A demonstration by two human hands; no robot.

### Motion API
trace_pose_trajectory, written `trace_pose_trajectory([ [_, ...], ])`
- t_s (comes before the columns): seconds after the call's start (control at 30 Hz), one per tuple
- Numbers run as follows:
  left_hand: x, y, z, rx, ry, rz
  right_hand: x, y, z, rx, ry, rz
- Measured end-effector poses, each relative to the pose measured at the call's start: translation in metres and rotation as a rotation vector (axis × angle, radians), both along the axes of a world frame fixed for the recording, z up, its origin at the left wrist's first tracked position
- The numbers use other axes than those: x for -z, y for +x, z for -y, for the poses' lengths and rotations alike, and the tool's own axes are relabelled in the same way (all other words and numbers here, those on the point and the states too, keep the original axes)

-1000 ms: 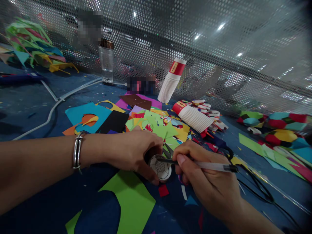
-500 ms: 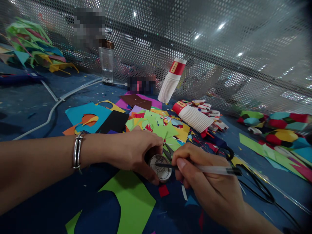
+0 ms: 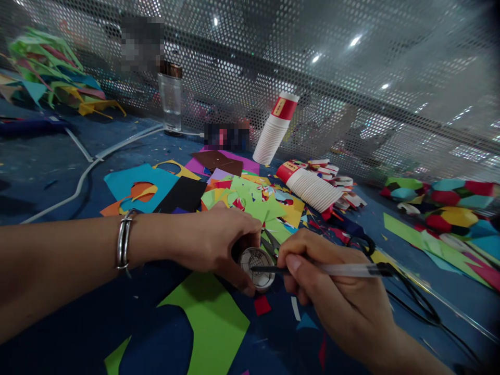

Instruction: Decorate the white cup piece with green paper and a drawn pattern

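Observation:
My left hand is closed around the side of a small round white paper cup bottom. Black grid lines are drawn on its face. In my right hand is a pen with a translucent barrel, gripped between thumb and fingers. Its dark tip points left over the drawn face; whether it touches cannot be made out. Scissor blades show just behind the cup bottom, partly hidden by my right hand. Below lie a cut green paper sheet and a red scrap.
Colored paper scraps are heaped ahead. One stack of paper cups leans upright; another stack lies on its side. A glass bottle stands by the perforated metal screen. A white cable runs left; colorful paper shapes sit right.
My right hand has shifted slightly right, and the pen tip has moved a little right and down across the drawn face. My left hand stays nearly still.

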State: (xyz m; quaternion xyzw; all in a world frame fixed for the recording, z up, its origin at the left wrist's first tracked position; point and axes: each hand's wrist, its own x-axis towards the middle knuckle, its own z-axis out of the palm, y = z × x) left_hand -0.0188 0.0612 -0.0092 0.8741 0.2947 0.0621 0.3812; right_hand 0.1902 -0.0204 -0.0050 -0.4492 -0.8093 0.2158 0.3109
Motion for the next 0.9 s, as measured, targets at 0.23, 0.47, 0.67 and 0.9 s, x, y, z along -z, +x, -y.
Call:
trace_pose_trajectory([
  [0.23,-0.002,0.0,0.0,-0.011,-0.017,-0.014,-0.002,0.003,0.0,0.012,0.0,-0.003],
  [0.47,-0.002,0.0,0.0,-0.007,-0.047,-0.016,-0.004,0.007,-0.001,0.021,-0.001,-0.014],
  [0.67,-0.001,0.0,0.0,-0.011,-0.019,-0.033,-0.004,0.011,-0.002,0.049,0.018,-0.041],
  [0.9,-0.003,0.001,0.001,-0.005,0.029,-0.041,0.0,0.009,-0.006,0.086,0.117,0.029],
])
